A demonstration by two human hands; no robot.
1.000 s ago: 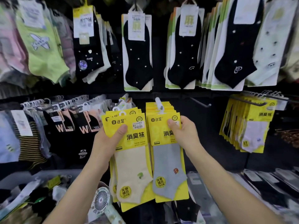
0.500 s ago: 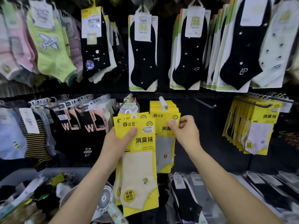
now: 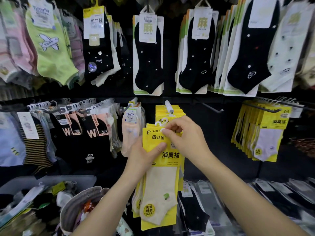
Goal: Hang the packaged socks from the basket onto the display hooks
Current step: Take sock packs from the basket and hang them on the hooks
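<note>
Two hands, one basket

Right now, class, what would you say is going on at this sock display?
A person is restocking it. The left hand holds a small stack of yellow sock packs, cream sock in front, while the right hand pinches a white hanger loop at their top. A display hook just above already carries matching packs. These are not hung yet.

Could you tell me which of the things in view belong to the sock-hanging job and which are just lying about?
Part of the job:
- yellow cream-sock packs, held by the left hand
- right hand at their white hanger tabs
- display hook carrying matching yellow packs
- basket

Just lying about:
- black dotted socks
- lime airplane sock
- striped socks
</note>
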